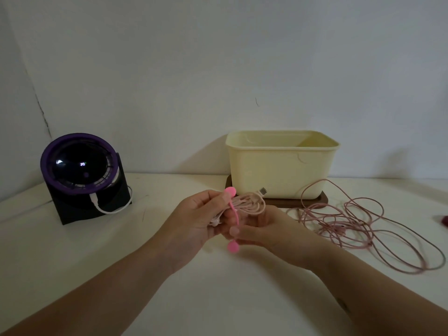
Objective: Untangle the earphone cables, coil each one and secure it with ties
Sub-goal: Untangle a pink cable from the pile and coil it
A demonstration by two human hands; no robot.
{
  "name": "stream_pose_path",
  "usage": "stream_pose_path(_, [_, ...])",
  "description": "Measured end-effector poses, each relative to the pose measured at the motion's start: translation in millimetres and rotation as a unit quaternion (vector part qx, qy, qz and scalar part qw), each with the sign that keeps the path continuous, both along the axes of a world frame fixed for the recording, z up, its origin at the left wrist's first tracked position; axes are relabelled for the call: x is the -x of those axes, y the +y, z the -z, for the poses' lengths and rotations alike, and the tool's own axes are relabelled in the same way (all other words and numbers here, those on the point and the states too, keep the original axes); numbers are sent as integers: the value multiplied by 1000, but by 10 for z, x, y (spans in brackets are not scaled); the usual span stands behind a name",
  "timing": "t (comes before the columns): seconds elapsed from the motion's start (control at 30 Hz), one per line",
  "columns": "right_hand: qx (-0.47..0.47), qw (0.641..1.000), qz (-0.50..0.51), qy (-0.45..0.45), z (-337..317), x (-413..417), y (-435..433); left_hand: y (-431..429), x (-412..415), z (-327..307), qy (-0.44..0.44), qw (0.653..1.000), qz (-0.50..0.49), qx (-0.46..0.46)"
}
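Observation:
A coiled pale pink earphone cable (249, 204) is held above the white table, its plug sticking out toward the box. My left hand (198, 219) grips the left side of the coil. A bright pink tie (233, 209) with round ends runs across the coil, one end near my left thumb, the other hanging below. My right hand (259, 229) holds the coil from underneath and pinches the tie near its lower part. A second pink cable (363, 226) lies loose and tangled on the table to the right.
A cream plastic box (281, 166) stands on a brown tray (315, 202) behind the hands. A purple-rimmed black fan (80, 170) with a white cord sits at the left. A dark red object (444, 220) shows at the right edge.

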State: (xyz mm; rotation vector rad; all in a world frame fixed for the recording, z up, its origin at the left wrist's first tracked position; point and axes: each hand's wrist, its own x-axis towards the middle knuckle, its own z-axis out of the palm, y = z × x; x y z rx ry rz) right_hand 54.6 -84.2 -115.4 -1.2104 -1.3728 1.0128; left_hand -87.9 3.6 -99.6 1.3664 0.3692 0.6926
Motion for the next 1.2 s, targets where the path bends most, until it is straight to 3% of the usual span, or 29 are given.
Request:
stream_pose_path(0.13, [92,991,-74,69,-25,-207,-29,9,98,-62,64,990,114,-52])
stream_pose_path(0.23, [115,991,-66,15,-108,-283,-84,-6,125,-26,177,960,168,-140])
stream_pose_path(0.33, [80,988,45,-123,-181,-213,-87,-3,48,139,260,929,49,-259])
stream_pose_path(0.47, [-28,945,212,-246,-234,-5,-59,-26,-22,257,196,936,-102,-275])
stream_pose_path(0.53, [-96,910,267,-302,-219,126,-59,-52,-32,241,168,934,-137,-282])
stream_pose_path(0.63, [-229,799,298,-470,-149,252,-44,-54,-29,225,173,936,-151,-268])
stream_pose_path(0.7, [-290,740,290,-533,-74,241,-18,-49,-37,218,185,942,-148,-239])
stream_pose_path(0.77, [-324,703,288,-563,-27,226,-1,-39,-58,210,174,959,-149,-165])
stream_pose_path(0.87, [-366,676,296,-566,-20,283,7,-67,-87,177,111,987,-113,21])
stream_pose_path(0.93, [-368,687,297,-551,-6,327,15,-98,-97,148,29,986,-95,135])
stream_pose_path(1.0, [-345,748,288,-488,15,359,22,-110,-98,128,-27,977,-101,183])
stream_pose_path(1.1, [-291,870,273,-289,-2,384,2,-93,-105,126,-63,976,-99,185])
stream_pose_path(1.2, [-190,948,251,-56,-97,355,-11,-76,-116,116,-86,971,-107,196])
